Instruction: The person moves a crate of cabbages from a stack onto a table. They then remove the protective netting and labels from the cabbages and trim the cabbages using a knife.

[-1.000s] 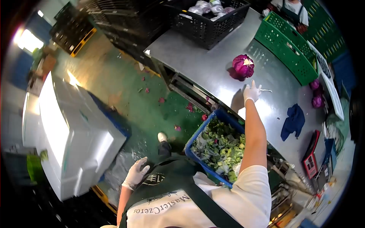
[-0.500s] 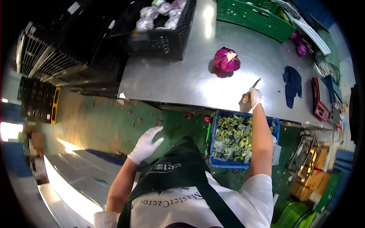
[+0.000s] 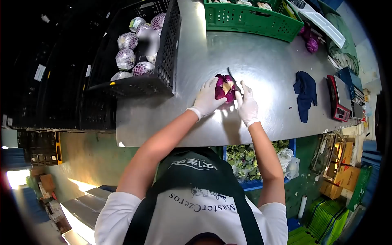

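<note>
A purple cabbage (image 3: 226,87) with a pale cut base facing up is near the middle of the metal table (image 3: 196,122). My gloved left hand (image 3: 207,98) is wrapped round the cabbage's left side. Close against its right side, my gloved right hand (image 3: 247,104) grips a knife (image 3: 231,75), whose dark blade points up and to the left beside the cabbage. The knife's handle is mostly hidden by my fingers.
A black crate (image 3: 166,61) of wrapped cabbages is at the left, a green crate (image 3: 253,20) at the back. Rightward lie a dark blue cloth (image 3: 305,94), a red scale (image 3: 338,98) and loose purple cabbages (image 3: 312,45). A blue bin (image 3: 252,185) of leaves stands below the table's front edge.
My left hand has come up from beside my body and taken hold of the cabbage. My right hand has brought the knife to the cabbage, which now sits nearer to me. The view has shifted.
</note>
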Available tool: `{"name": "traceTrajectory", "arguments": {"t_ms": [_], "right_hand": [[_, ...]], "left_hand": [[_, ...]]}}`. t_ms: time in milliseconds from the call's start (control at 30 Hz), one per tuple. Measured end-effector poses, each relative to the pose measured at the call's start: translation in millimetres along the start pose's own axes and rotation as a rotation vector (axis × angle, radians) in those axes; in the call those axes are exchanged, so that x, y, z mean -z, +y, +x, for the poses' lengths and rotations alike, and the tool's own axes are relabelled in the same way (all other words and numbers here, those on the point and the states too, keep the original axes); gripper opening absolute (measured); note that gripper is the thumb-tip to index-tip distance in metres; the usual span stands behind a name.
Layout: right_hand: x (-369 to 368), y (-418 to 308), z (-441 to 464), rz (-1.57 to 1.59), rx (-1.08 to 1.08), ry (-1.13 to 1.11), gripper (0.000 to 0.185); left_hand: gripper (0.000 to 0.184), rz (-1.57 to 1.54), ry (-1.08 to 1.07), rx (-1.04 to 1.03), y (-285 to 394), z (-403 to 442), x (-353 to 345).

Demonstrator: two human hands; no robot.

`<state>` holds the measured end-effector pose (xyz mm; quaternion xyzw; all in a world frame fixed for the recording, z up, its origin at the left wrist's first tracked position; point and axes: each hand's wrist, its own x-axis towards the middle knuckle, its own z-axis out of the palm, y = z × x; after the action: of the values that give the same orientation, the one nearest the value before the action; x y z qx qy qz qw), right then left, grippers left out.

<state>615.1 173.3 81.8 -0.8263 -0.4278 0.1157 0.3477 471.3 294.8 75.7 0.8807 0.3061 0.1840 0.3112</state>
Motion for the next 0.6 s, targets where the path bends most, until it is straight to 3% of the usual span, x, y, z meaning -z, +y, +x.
{"name": "traceTrajectory", "arguments": {"t_ms": [33,133,233,500,600], "right_hand": [[-4,3,7,-0.045,0.060,-0.020,0.052],[-11,2,23,-0.115,-0.055,-0.211,0.057],[-12,1,29,-0.149,-0.088,-0.221,0.059],[-13,-1,58,-0.199,-0.209,-0.206,0.052],[-10,-2,78,-0.183,-0.345,-0.252,0.051]], "left_hand": [[0.089,0.020,-0.018,0.042,-2,10,-9],[0.100,0.090,-0.066,0.113,-1,28,-15],[0.104,0.140,-0.107,0.115,-1,39,-16],[0.100,0.086,-0.135,0.180,9,63,-15],[0.100,0.140,-0.145,0.142,16,63,-11]]}}
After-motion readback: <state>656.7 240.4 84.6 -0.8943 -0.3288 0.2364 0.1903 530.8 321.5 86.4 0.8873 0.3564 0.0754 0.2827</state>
